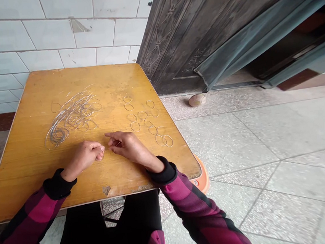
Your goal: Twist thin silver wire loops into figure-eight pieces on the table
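My left hand (88, 153) is closed in a pinch on a thin wire (102, 155), which shows as a small curve under the fingertips. Close beside it, my right hand (127, 145) has its index finger stretched out and the thumb apart below. Its other fingers are curled, and whatever lies inside the palm is hard to see. Beyond my left hand lies a tangled bundle of silvery wire (58, 135), coiled at one end with long loose strands. Several small wire loops (160, 139), some joined in figure-eight shapes, lie to the right of my right hand.
Both hands are over a yellow wooden table (121, 172) with a chipped front edge. An orange stool (203, 175) shows under its right corner. White wall tiles (93, 32) stand behind, beside a dark carved door (177, 32). A roundish object (197, 100) lies on the floor.
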`<action>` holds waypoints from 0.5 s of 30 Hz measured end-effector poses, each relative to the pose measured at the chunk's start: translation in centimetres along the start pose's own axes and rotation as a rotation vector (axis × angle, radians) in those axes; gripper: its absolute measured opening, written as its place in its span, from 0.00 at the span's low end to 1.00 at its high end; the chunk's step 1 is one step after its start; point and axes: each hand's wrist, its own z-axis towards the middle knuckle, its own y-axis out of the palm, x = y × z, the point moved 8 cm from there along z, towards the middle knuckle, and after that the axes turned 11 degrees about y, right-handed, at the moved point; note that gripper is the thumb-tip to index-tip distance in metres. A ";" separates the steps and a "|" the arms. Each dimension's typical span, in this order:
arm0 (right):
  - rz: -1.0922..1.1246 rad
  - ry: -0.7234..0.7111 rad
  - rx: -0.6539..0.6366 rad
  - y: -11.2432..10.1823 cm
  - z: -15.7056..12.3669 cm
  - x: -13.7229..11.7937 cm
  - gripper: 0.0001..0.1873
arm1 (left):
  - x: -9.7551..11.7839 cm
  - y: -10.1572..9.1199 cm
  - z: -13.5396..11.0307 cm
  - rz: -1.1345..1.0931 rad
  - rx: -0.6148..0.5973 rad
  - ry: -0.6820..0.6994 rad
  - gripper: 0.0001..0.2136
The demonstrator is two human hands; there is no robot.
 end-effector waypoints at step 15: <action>-0.025 -0.152 0.107 -0.5 0.0 -1.7 0.10 | -0.8 1.1 -0.2 -0.183 0.033 -0.056 0.11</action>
